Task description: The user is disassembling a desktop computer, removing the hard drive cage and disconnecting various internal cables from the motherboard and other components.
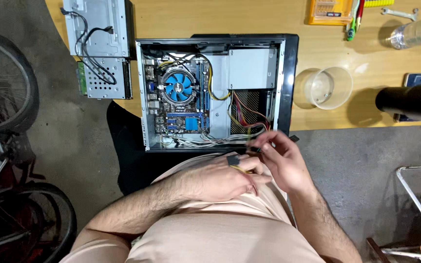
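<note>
An open desktop computer case (288,73) lies on the wooden table, showing a motherboard with a blue cooling fan (178,87) and a bundle of red, yellow and black power cables (244,114). Both hands are just in front of the case's near edge. My left hand (220,179) pinches a black connector with yellow wires. My right hand (281,160) grips another black cable connector, its fingers curled around it. The two connectors sit close together between the hands.
Two metal drive cages (101,48) with black cables lie left of the case. A clear plastic bowl (327,87), an orange screwdriver bit box (330,12), a wrench (399,13) and a plastic bottle (417,31) sit to the right. Bicycle wheels (6,97) stand on the left.
</note>
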